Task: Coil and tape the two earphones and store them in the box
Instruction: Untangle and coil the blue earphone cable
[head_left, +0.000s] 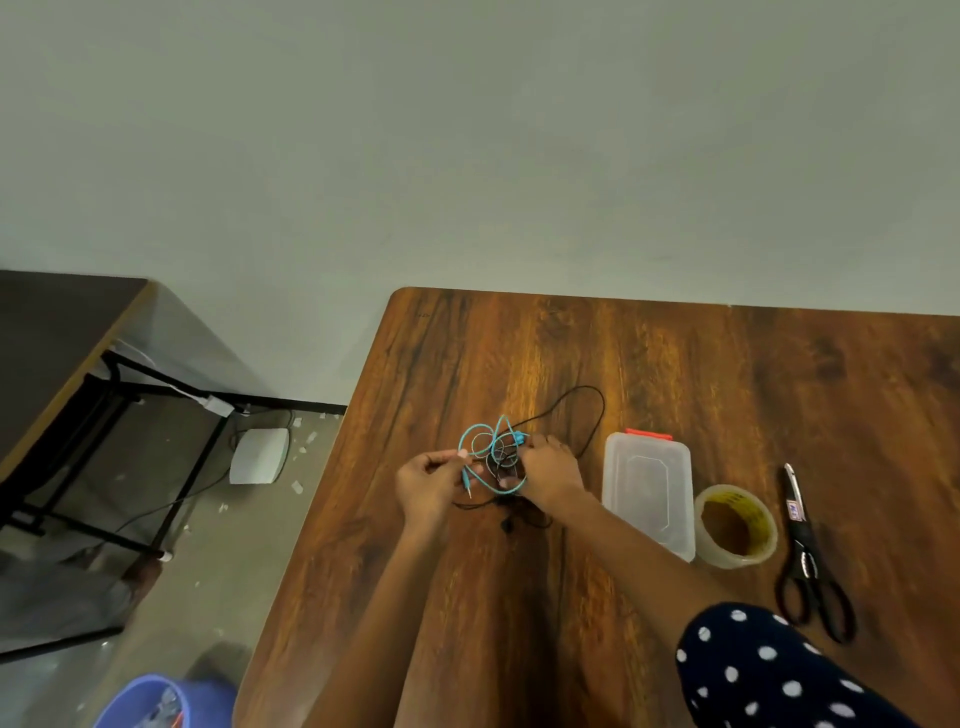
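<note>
— What carries it all?
— A brown wood-grain desk (675, 364), set against a pale wall.
— And lying on it?
— A black earphone cable (587, 400) looping across the middle. To its right a clear plastic box (649, 483) with its lid on, an orange latch at the far end. Just beside that, a tape roll (735, 525) lying flat, then black-handled scissors (810, 561), closed.

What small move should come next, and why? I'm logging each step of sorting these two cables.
Probably draw the thin blue earphone cable free of the thin black earphone cable. Both lie tangled between the hands on the brown wooden table: the left hand pinches a blue strand, the right hand holds the bundle. Coiling cannot start until they are apart.
</note>
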